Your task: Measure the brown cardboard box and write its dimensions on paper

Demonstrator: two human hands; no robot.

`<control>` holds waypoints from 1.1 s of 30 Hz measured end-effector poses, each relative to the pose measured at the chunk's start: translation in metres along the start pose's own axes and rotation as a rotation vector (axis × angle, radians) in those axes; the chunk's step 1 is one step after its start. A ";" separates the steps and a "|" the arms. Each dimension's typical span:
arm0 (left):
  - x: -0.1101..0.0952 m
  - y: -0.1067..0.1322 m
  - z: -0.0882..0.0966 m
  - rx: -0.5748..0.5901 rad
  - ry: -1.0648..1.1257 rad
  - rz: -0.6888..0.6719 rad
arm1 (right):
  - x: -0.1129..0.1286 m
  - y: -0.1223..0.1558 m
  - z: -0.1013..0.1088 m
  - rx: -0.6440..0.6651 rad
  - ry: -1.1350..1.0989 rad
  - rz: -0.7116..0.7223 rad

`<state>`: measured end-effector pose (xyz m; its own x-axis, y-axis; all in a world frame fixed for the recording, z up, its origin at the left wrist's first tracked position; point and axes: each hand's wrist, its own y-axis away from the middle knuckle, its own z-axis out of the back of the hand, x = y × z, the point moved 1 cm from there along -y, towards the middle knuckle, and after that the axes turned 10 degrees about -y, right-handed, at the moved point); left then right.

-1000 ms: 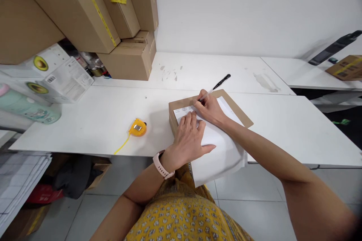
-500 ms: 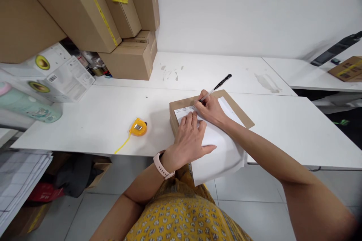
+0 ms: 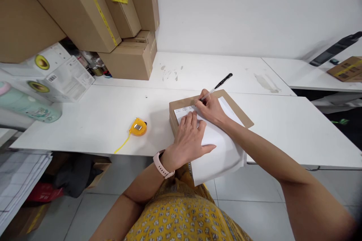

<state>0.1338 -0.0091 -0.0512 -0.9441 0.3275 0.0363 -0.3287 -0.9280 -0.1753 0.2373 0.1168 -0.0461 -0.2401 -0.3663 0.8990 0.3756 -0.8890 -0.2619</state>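
A flat brown cardboard box (image 3: 237, 111) lies near the front edge of the white table (image 3: 85, 120). A white sheet of paper (image 3: 223, 154) lies on top of it and hangs over the table's edge. My left hand (image 3: 189, 139), with a pink watch on the wrist, lies flat on the paper with fingers stretched out. My right hand (image 3: 210, 109) is closed on a black pen (image 3: 219, 84), whose tip touches the upper left part of the sheet, beside some small writing.
A yellow tape measure (image 3: 137, 127) with its tape partly out lies left of the box. Stacked cardboard boxes (image 3: 130, 56), white printed cartons (image 3: 62, 75) and a pale green bottle (image 3: 28, 107) crowd the table's left. A second table with a small box (image 3: 345, 68) stands at right.
Almost nothing differs; the pen and my right hand shift only slightly on the paper, and my left hand stays in place.
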 end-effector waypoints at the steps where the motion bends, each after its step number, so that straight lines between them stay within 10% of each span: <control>1: 0.000 0.000 0.000 0.000 -0.002 -0.001 | 0.000 0.000 0.000 0.000 -0.003 -0.002; 33: 0.000 0.000 -0.002 -0.028 0.002 -0.002 | 0.002 0.000 0.002 -0.025 0.033 -0.005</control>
<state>0.1341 -0.0084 -0.0528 -0.9435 0.3295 0.0343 -0.3294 -0.9222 -0.2027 0.2388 0.1167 -0.0436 -0.2714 -0.3702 0.8884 0.3517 -0.8974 -0.2665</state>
